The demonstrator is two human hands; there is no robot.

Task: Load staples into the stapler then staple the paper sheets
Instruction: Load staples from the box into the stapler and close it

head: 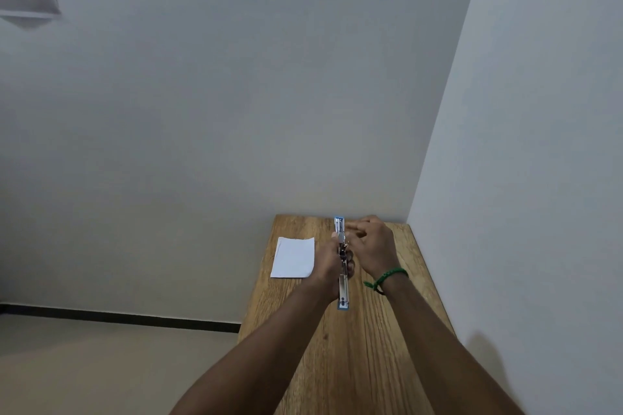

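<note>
Loading seems in hand: the left hand [332,259] grips the opened stapler [342,256] above the table [381,347], the right hand [372,242] pinches at its channel, contents too small to tell, and stapling the paper [294,258] comes next.

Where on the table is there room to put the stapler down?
The widest bare wood of the table lies near the person, between the two forearms. Another strip runs along the right edge beside the wall. It is crowded at the far end, where the paper sheets lie left of the left hand, the stapler and the right hand.
</note>
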